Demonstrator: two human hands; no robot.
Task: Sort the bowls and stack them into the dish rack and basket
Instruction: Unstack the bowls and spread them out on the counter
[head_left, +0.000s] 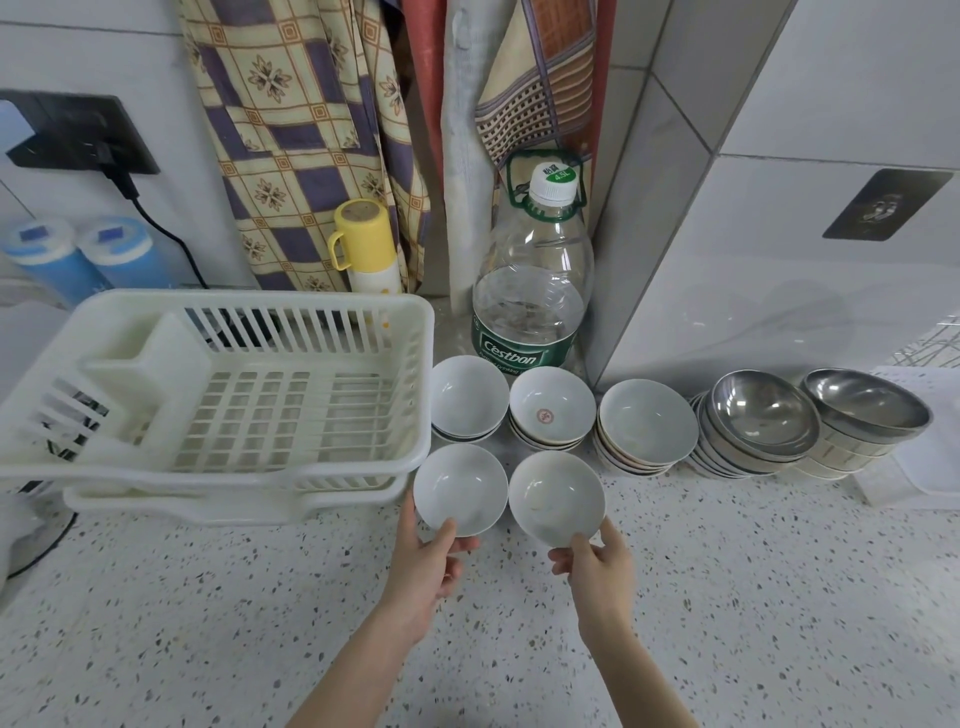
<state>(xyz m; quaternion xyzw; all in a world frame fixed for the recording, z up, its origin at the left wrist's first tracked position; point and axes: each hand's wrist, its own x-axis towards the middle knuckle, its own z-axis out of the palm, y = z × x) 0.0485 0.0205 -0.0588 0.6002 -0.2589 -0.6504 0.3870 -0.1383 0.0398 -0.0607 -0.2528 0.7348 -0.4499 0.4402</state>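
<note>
Left hand: the left hand (423, 564) grips a white bowl (461, 489) by its near rim, thumb over the edge, fingers beneath; bowl upright, mouth up.
Right hand: the right hand (597, 569) pinches a second white bowl (557, 498) at its near rim in the same way; this bowl shows faint marks inside.
Held bowls: side by side, close but apparently not touching, above the worktop (727, 597).
Key relation: the dish rack (218, 395) lies at 10 o'clock from the left hand, its front corner just beside the left bowl; its long axis runs left to right. The left hand is plainly nearer; the right hand would have to cross over.
Rack state: holds no bowls that can be seen.
Remaining stock: three stacks of white bowls (550, 410) at 12 o'clock, just beyond the held pair; steel bowl stacks (763, 415) at 2 o'clock.
Basket: a wire object at the far right edge may be it; cannot tell.
Assessment: sorting appears barely begun.
</note>
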